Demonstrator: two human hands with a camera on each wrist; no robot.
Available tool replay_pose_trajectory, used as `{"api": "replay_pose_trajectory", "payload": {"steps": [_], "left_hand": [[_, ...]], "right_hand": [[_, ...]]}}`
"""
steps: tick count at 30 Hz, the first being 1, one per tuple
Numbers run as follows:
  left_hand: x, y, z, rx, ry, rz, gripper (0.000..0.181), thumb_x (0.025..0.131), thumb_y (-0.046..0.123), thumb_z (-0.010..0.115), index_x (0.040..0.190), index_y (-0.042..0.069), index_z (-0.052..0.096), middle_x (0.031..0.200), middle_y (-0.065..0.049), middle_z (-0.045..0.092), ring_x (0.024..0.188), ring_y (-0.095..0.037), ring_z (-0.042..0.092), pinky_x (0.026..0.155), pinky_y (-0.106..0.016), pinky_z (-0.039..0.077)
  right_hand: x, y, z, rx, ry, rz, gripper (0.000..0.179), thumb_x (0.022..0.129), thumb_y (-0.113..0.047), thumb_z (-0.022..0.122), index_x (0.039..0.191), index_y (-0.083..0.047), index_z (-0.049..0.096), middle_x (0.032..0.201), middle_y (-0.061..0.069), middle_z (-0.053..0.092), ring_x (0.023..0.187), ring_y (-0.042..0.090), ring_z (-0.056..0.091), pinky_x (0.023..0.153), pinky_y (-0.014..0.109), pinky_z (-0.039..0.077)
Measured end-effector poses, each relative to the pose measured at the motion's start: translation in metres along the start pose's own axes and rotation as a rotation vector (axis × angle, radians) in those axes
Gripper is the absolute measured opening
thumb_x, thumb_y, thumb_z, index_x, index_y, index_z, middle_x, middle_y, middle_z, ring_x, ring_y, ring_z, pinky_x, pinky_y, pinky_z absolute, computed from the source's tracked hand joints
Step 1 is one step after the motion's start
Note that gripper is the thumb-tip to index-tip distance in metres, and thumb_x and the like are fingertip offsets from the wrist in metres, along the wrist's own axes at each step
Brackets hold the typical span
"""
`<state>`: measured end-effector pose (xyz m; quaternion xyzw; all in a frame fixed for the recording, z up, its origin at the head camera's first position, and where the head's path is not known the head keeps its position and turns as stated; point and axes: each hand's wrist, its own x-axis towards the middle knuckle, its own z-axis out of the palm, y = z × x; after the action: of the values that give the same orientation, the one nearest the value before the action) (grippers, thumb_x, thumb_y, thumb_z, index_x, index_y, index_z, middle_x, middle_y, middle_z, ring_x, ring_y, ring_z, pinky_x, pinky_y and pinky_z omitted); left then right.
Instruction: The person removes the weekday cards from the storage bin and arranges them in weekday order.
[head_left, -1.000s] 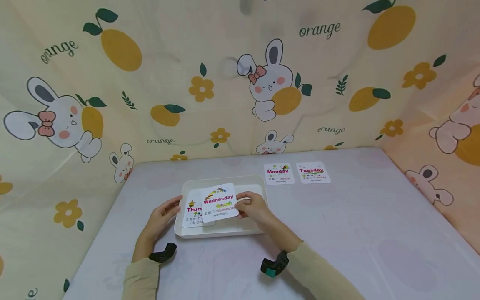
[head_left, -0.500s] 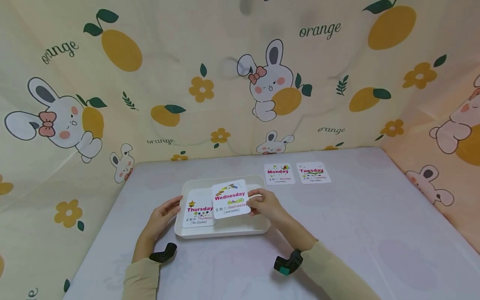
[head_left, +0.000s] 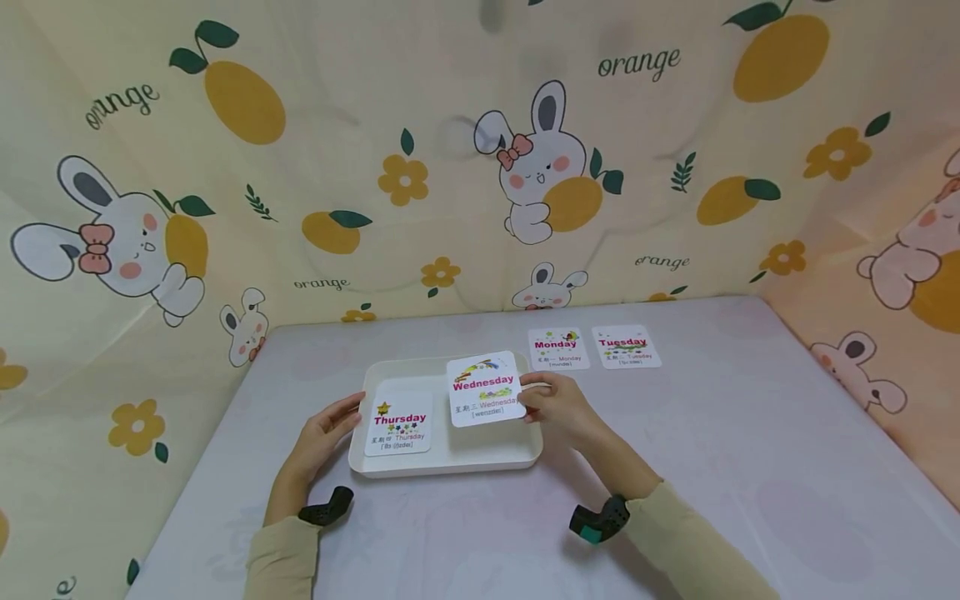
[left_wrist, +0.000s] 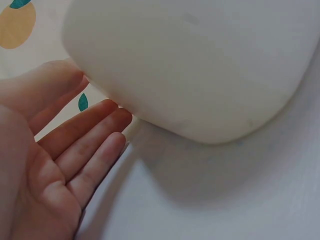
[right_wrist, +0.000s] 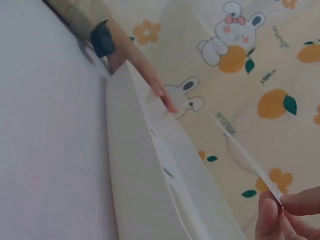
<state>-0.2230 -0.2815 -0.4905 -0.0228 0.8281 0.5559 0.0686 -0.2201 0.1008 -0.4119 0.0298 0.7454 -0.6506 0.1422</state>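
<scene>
My right hand [head_left: 566, 408] pinches the right edge of a white square Wednesday flashcard [head_left: 486, 388] between thumb and fingers. The card is held raised over the right part of a white plastic tray [head_left: 480, 469]; the right wrist view shows the card [right_wrist: 250, 160] edge-on, above the tray wall [right_wrist: 137, 165]. A Thursday flashcard [head_left: 398, 422] lies in the tray's left part. At the tray's left side is my left hand [head_left: 322, 437], its extended fingertips right at the rim. Seen from the left wrist, those fingers [left_wrist: 92, 145] are fairly straight against the tray side [left_wrist: 200, 90].
A Monday flashcard [head_left: 558, 349] and a Tuesday flashcard [head_left: 627, 347] lie side by side on the pale table [head_left: 720, 467], behind and right of the tray. A bunny-and-orange printed cloth [head_left: 450, 83] stands along the table's back and sides.
The right hand has carried the Wednesday card rightward and slightly up, off its overlap with the Thursday card, which now shows fully. The left hand and tray have stayed put.
</scene>
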Motion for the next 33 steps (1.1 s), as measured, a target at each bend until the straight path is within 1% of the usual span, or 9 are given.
{"api": "replay_pose_trajectory", "payload": {"steps": [2,3,5,9,12,15,19,25,33], "left_hand": [[0.001,-0.001,0.000,0.003,-0.001,-0.001,0.055,0.095,0.037,0.059,0.144,0.014,0.045,0.153,-0.006,0.043,0.128,-0.002,0.051,0.111,-0.027,0.040],[0.001,-0.001,0.000,-0.002,0.000,-0.003,0.055,0.095,0.037,0.059,0.143,0.014,0.046,0.153,-0.006,0.043,0.129,-0.003,0.051,0.112,-0.030,0.039],[0.001,-0.002,0.000,-0.002,-0.003,0.005,0.055,0.095,0.036,0.059,0.144,0.013,0.045,0.154,-0.007,0.042,0.133,-0.011,0.050,0.114,-0.035,0.037],[0.000,-0.001,0.000,-0.008,-0.007,0.010,0.055,0.096,0.034,0.058,0.144,0.013,0.044,0.154,-0.007,0.042,0.139,-0.024,0.044,0.113,-0.034,0.037],[0.000,-0.001,0.001,-0.016,-0.006,0.003,0.054,0.096,0.033,0.058,0.144,0.013,0.045,0.154,-0.007,0.042,0.139,-0.023,0.044,0.113,-0.033,0.037],[0.000,-0.001,0.001,-0.018,-0.006,-0.001,0.054,0.096,0.033,0.058,0.144,0.012,0.044,0.154,-0.007,0.041,0.141,-0.026,0.042,0.114,-0.037,0.035],[0.000,0.000,0.001,-0.018,-0.002,-0.002,0.054,0.096,0.032,0.058,0.144,0.012,0.044,0.154,-0.007,0.042,0.141,-0.026,0.042,0.114,-0.038,0.035],[0.001,0.000,0.000,-0.019,-0.003,-0.011,0.053,0.096,0.032,0.058,0.144,0.013,0.045,0.154,-0.007,0.042,0.141,-0.027,0.042,0.114,-0.036,0.035],[-0.001,0.002,-0.001,-0.022,-0.016,0.002,0.055,0.096,0.034,0.058,0.144,0.012,0.044,0.154,-0.008,0.041,0.141,-0.026,0.042,0.114,-0.033,0.037]], "right_hand": [[0.000,-0.001,-0.005,-0.014,0.002,-0.008,0.035,0.092,-0.003,0.057,0.125,0.007,0.052,0.093,0.009,0.072,0.064,0.007,0.059,0.062,0.016,0.054],[-0.001,-0.001,-0.007,-0.017,0.001,-0.011,0.035,0.093,-0.003,0.057,0.126,0.007,0.052,0.095,0.011,0.073,0.064,0.006,0.059,0.062,0.017,0.054],[-0.001,-0.001,-0.012,-0.027,0.003,-0.015,0.035,0.093,-0.004,0.057,0.126,0.007,0.051,0.098,0.012,0.073,0.065,0.006,0.059,0.063,0.017,0.054],[0.000,0.000,-0.019,-0.036,0.012,-0.007,0.036,0.093,-0.005,0.057,0.127,0.006,0.051,0.097,0.008,0.073,0.067,0.006,0.060,0.065,0.018,0.055],[0.000,0.001,-0.024,-0.026,0.022,0.005,0.036,0.093,-0.005,0.057,0.127,0.006,0.051,0.093,0.003,0.073,0.067,0.006,0.060,0.065,0.019,0.055],[-0.001,0.001,-0.028,-0.013,0.016,0.003,0.037,0.093,-0.004,0.057,0.128,0.008,0.050,0.091,0.001,0.073,0.067,0.006,0.060,0.065,0.019,0.055],[-0.002,0.000,-0.035,-0.017,0.014,-0.005,0.039,0.094,-0.005,0.056,0.129,0.009,0.049,0.093,0.002,0.073,0.066,0.005,0.060,0.066,0.018,0.055],[-0.005,0.001,-0.044,-0.013,0.015,-0.013,0.040,0.094,-0.005,0.056,0.130,0.010,0.046,0.091,-0.001,0.072,0.067,0.004,0.061,0.066,0.018,0.056],[-0.006,0.006,-0.055,-0.050,0.035,0.007,0.041,0.095,-0.009,0.055,0.131,0.009,0.046,0.099,0.004,0.071,0.071,0.005,0.061,0.069,0.018,0.056]]}}
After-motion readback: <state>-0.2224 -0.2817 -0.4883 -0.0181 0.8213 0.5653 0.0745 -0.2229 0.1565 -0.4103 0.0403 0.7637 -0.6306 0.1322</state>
